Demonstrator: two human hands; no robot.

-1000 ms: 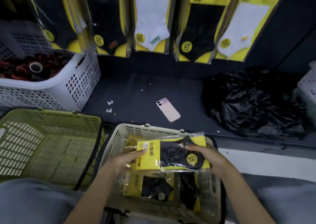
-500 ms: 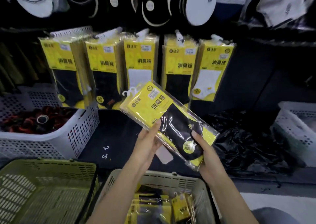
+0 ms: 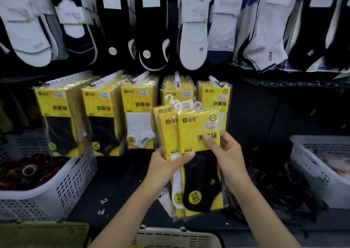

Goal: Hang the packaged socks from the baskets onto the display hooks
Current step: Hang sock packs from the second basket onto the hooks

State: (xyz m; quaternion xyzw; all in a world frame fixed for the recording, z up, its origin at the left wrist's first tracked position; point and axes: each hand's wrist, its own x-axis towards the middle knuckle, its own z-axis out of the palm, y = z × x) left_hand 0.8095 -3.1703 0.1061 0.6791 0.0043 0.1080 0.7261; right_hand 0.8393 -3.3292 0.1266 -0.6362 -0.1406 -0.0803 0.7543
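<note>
You've swung the yellow plastic-wrapped sock packs (image 3: 197,132) upright | left hand (image 3: 166,165) grips their middle | right hand (image 3: 228,153) pinches the front.

Cannot count the fanned sock packs (image 3: 191,132) behind the front one, partly covered by left hand (image 3: 164,166) and right hand (image 3: 227,153). Cannot read the price sticker (image 3: 210,125), too small. Only rims of cream basket (image 3: 178,235) and green basket (image 3: 43,232) inside the bottom edge, contents unseen. Blurred labels on upper socks (image 3: 191,39) near the top edge
</note>
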